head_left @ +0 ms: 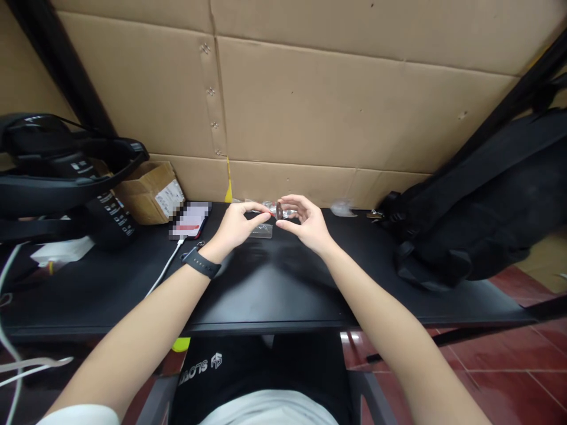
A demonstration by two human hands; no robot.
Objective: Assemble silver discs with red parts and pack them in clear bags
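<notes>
Both hands are raised together above the far middle of the black table (274, 295). Between the thumb and fingers of my right hand (308, 224) is a small dark brown round piece (279, 211), with shiny clear material beside it. My left hand (243, 224), with a black watch (201, 262) on its wrist, is closed in a pinch at a small red bit right beside the brown piece. The red bit is too small to name. Beneath the left fingers a flat clear packet (261, 231) lies on the table.
At the left are a phone (191, 219) with a white cable, an open cardboard box (150, 192), a black bottle (110, 218) and a black headset (53, 189). Crumpled clear plastic (343, 208) and keys (374, 215) lie right of the hands. A black backpack (491, 200) stands far right. Cardboard (332, 106) walls the back.
</notes>
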